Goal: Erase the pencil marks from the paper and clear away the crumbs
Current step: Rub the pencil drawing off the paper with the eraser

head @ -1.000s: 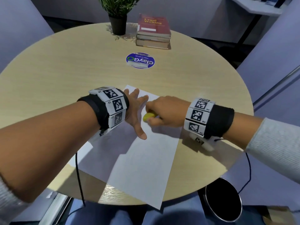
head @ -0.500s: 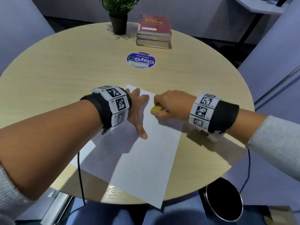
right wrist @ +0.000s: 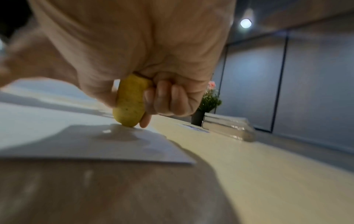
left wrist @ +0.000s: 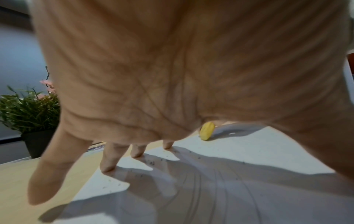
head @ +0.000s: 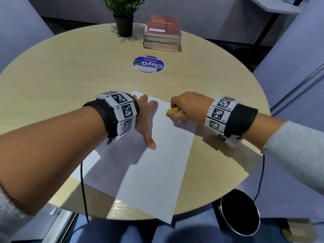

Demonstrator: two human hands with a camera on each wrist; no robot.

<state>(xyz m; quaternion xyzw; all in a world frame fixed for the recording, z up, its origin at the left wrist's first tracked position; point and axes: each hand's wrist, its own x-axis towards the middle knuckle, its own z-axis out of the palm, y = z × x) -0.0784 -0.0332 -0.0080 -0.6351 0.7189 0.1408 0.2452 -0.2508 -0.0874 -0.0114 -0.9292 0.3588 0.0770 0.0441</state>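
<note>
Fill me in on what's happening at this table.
A person is erasing pencil marks from a sheet of paper on a round table. The right hand grips a yellow eraser with its tip pressed on the sheet near the far edge. The left hand lies flat with fingers spread, holding the sheet down. Dark crumbs lie around the left fingertips, and faint lines remain under that hand.

1. Looks like an office meeting nook: round wooden table (head: 70, 71) with grey partition walls (right wrist: 306, 84) around it.
2. Far side has a "Legal Writing" book stack (head: 163, 32) and potted plant (head: 123, 13).
</note>
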